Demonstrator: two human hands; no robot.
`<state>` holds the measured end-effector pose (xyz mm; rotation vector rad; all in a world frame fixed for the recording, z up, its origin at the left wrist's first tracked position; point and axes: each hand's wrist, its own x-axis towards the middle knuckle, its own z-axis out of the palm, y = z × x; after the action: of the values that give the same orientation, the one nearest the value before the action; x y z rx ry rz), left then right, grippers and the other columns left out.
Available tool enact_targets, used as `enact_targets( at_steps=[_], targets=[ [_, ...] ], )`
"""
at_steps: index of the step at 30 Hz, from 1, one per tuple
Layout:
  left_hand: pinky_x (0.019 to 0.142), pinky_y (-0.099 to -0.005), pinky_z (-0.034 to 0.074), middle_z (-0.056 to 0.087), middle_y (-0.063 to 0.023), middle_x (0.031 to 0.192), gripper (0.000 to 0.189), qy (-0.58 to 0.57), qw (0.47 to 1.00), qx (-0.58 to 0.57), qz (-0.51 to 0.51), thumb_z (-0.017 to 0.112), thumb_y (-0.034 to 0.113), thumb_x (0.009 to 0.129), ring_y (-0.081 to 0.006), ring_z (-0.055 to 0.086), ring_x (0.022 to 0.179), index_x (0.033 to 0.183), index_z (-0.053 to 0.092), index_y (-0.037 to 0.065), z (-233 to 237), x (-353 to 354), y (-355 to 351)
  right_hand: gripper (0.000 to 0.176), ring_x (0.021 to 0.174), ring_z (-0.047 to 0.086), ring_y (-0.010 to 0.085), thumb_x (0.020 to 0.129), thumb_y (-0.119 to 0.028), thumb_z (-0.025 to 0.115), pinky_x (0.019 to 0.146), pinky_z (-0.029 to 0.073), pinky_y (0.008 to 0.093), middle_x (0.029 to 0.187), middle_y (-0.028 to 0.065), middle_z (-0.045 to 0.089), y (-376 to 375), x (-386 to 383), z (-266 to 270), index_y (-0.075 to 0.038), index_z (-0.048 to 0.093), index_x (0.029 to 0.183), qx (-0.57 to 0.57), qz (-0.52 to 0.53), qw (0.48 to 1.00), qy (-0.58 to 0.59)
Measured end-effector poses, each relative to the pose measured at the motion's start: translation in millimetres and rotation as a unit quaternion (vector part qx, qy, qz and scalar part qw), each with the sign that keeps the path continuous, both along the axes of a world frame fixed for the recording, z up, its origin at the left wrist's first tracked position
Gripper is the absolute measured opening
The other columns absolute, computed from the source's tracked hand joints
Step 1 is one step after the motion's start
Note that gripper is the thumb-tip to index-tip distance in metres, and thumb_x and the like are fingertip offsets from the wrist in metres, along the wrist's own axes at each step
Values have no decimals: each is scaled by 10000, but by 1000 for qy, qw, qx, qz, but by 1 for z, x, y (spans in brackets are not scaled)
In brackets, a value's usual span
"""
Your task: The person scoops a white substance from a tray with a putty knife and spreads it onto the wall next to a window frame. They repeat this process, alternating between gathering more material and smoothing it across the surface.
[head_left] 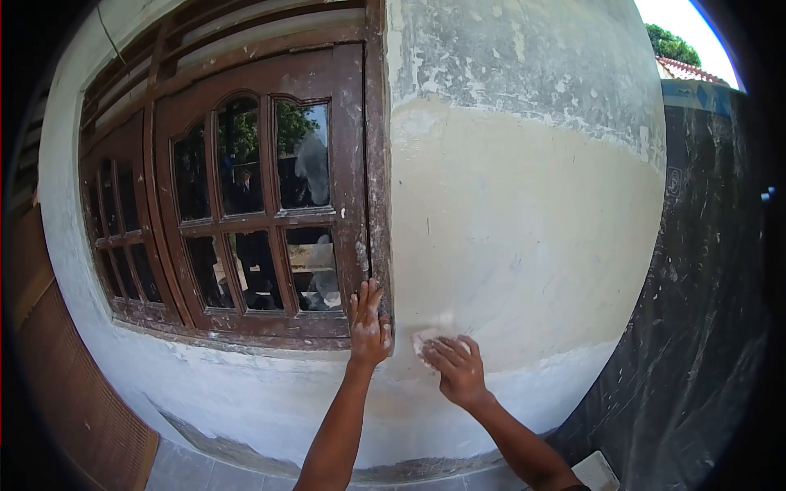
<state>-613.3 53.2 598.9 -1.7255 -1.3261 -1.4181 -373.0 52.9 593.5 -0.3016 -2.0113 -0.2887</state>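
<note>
My left hand (pixel 371 323), dusted with white, lies flat against the lower right corner of the brown wooden window frame (pixel 378 204), its fingers extended upward. To its right, my right hand (pixel 460 368) presses a pale, flat pad (pixel 423 336) against the wall (pixel 524 245), just beside the frame's lower corner. The fingers curl over the pad and hide part of it; what it is made of cannot be made out. Around the pad the wall is smooth and beige, with rough grey patches higher up and a whitish band below.
Brown shutters with glass panes (pixel 241 278) fill the left. A black sheet (pixel 696 245) hangs at the right, with a pale container (pixel 598 472) at its foot. A woven brown panel (pixel 82 376) stands at the lower left, above grey floor tiles (pixel 184 466).
</note>
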Motion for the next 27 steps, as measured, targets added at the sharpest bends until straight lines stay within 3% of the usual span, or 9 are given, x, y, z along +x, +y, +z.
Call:
enact_targets(
  at_steps=[3, 5, 9, 13, 23, 27],
  targets=[
    [1231, -590, 114, 284, -227, 1634, 582, 2, 1000, -6, 5, 447, 72, 913, -408, 201, 1539, 1485, 378, -11, 1, 1, -2, 454, 1166, 639, 281, 767, 54, 636, 1052, 406, 465, 1210, 88, 716, 15, -17, 155, -88, 716, 1190, 158, -9, 977, 140],
    [1232, -589, 113, 287, -225, 1633, 588, 2, 1000, -5, 4, 448, 60, 904, -405, 200, 1540, 1484, 380, -11, 2, 1, -2, 467, 1207, 614, 284, 804, 46, 624, 1074, 386, 453, 1246, 59, 706, 28, -30, 228, -116, 697, 1236, 220, -55, 958, 174],
    [1238, -583, 109, 296, -221, 1629, 603, -1, 1000, -3, -6, 449, 30, 885, -399, 197, 1541, 1483, 380, -5, 2, 0, -3, 499, 1262, 580, 271, 822, 32, 621, 1104, 355, 468, 1298, 29, 685, 56, -53, 265, -153, 678, 1282, 249, -119, 943, 186],
    [1239, -580, 114, 304, -216, 1626, 601, 3, 1000, -14, -5, 453, 28, 887, -400, 200, 1540, 1483, 381, 1, 0, -3, -5, 507, 1313, 550, 260, 818, 7, 632, 1138, 322, 492, 1331, 25, 670, 68, -60, 184, -168, 680, 1291, 198, -133, 964, 120],
    [1238, -568, 131, 322, -217, 1622, 568, -4, 1000, -5, -8, 439, 123, 925, -391, 237, 1532, 1478, 405, -4, -3, -2, -2, 553, 1372, 495, 235, 784, -24, 651, 1181, 266, 533, 1435, -10, 598, 25, -9, -152, -236, 672, 1294, -35, -128, 989, -62],
    [1235, -573, 129, 314, -212, 1628, 554, -5, 1000, -3, -6, 428, 144, 944, -392, 233, 1533, 1481, 408, 6, -5, -4, 0, 512, 1342, 522, 224, 772, -23, 646, 1175, 275, 528, 1386, -15, 632, 0, 11, -238, -232, 690, 1236, -61, -137, 983, -105]
  ],
)
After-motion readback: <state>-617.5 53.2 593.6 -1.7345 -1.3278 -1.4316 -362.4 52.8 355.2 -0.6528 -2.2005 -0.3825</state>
